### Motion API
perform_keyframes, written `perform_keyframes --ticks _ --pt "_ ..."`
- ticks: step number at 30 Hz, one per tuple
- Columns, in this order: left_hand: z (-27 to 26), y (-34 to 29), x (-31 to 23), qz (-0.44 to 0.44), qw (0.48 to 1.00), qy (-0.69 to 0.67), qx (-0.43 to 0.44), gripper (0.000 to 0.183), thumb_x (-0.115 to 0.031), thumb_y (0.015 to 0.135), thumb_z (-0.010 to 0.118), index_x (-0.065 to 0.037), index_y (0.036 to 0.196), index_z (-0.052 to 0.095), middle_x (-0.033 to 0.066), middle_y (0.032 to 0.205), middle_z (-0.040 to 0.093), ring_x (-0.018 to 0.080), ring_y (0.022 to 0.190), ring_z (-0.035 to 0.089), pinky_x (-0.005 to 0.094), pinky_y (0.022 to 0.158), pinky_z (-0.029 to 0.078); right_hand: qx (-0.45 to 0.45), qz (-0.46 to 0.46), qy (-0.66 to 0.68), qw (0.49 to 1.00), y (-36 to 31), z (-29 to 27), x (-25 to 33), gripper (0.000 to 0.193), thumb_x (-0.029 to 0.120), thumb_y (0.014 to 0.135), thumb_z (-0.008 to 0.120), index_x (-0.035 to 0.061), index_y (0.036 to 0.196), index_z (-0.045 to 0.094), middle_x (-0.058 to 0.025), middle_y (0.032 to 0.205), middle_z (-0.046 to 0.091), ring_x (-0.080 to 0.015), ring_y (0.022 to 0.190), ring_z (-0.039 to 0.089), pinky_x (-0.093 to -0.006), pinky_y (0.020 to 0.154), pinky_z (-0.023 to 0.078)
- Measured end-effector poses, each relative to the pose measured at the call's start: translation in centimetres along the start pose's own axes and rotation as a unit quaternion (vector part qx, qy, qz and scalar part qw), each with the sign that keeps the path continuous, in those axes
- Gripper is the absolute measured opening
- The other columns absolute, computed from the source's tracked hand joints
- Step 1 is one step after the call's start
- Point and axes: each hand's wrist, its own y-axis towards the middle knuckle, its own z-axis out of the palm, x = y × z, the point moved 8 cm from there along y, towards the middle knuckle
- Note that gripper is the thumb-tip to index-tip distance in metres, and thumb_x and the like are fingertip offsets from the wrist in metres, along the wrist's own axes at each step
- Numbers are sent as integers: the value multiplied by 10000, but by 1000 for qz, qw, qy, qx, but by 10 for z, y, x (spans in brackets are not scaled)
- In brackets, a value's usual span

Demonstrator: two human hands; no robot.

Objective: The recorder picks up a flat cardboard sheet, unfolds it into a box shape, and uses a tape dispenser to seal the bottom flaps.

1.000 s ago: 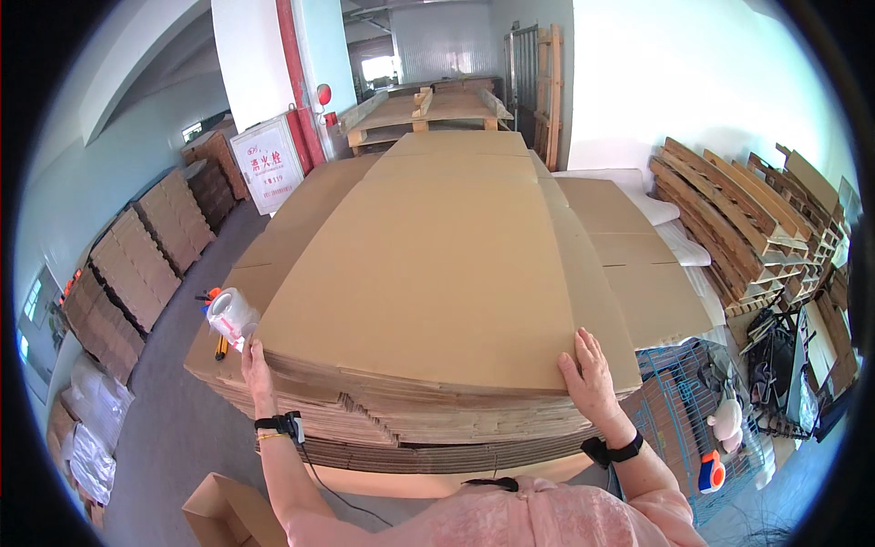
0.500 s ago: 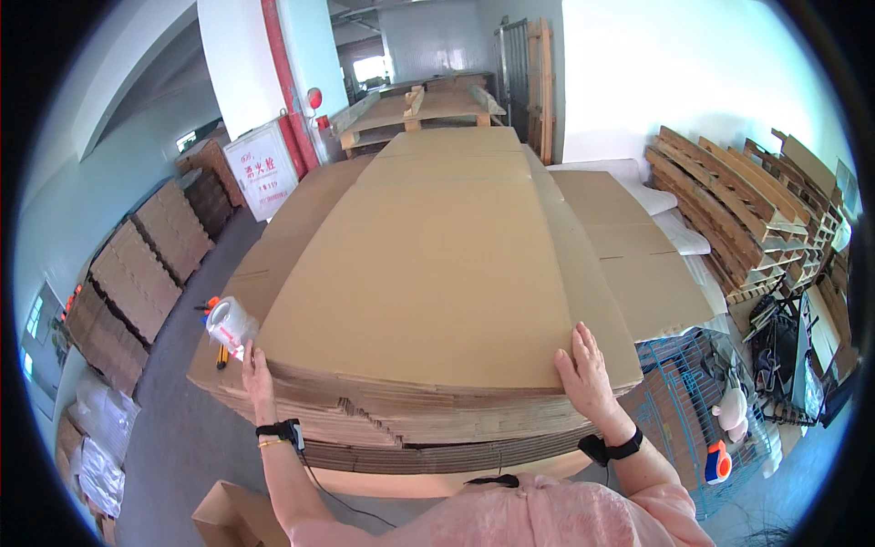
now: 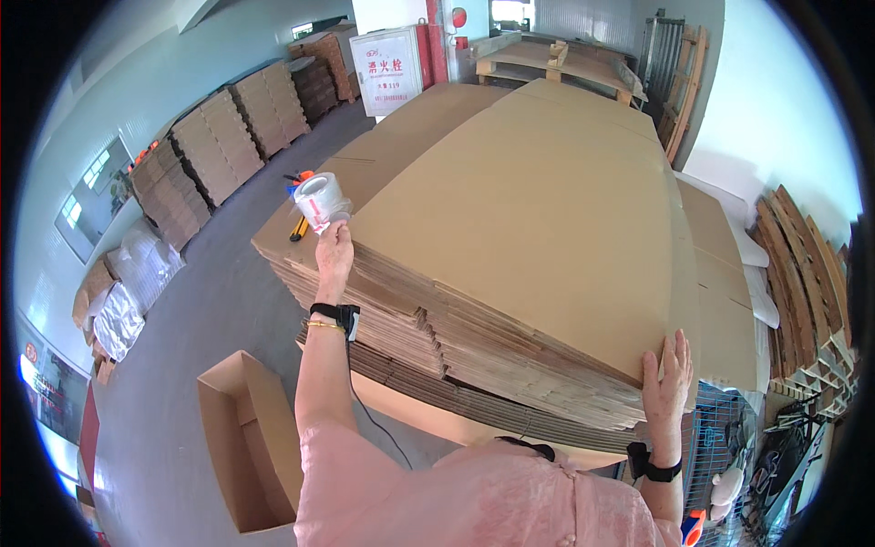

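Note:
A tall stack of flat brown cardboard sheets point(image 3: 519, 210) lies in front of me. My left hand point(image 3: 334, 255) is at its near left corner, fingers extended upward along the edge, the tips right by a roll of clear tape point(image 3: 319, 201). Whether they touch the roll I cannot tell. My right hand point(image 3: 667, 378) rests against the near right corner, open, with fingers spread. Beside the tape roll lies a yellow-and-black box cutter point(image 3: 299, 229). An orange-and-blue thing point(image 3: 306, 176) is partly hidden behind the roll.
An open cardboard box point(image 3: 251, 447) stands on the floor at lower left. Bundled cardboard stacks point(image 3: 214, 141) line the left wall. Wooden pallets point(image 3: 802, 283) lean at the right, above a blue wire cage point(image 3: 715, 447). Another pallet point(image 3: 556, 64) stands beyond the stack.
The view has turned left, bringing the floor box more fully into sight. Both hands stay at the stack's near corners. The tape roll keeps its place beside my left hand.

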Motion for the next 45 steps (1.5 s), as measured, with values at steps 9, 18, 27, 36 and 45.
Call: perform_keyframes --ticks 9,18,27,36,45 --pt "-4 19 1 -14 997 -79 18 253 -223 938 580 -52 1054 726 190 1053 700 312 982 676 374 861 508 -6 44 205 978 5 3 -20 480 202 958 583 -65 1352 513 -225 1535 352 -375 1436 311 -423 1165 262" --pt "-17 25 -3 -51 992 -115 13 219 -165 926 641 23 1002 724 63 806 684 130 626 617 276 605 503 28 132 446 885 8 15 -33 443 194 998 559 -97 1330 525 -230 1505 393 -268 1410 364 -349 1152 295" --pt "-40 48 -65 -94 888 -445 72 203 -102 922 646 39 1068 646 100 768 674 155 563 643 277 524 550 16 170 666 726 33 -17 -40 353 145 1003 560 -90 1266 571 -149 1237 636 -180 1161 592 -287 1014 445" --pt "-35 39 -69 -133 862 -483 72 225 -65 872 679 -1 1087 678 37 842 677 107 608 607 263 544 532 -19 155 690 707 36 -17 -44 342 72 971 570 -67 1282 535 -114 1217 622 -174 1109 602 -289 983 464" --pt "0 40 -41 -234 843 -450 179 125 -162 921 625 -79 931 532 41 572 507 132 347 405 301 324 319 -20 248 757 605 37 22 -47 289 124 950 606 -35 1189 570 -119 1145 633 -195 1011 616 -329 858 510"
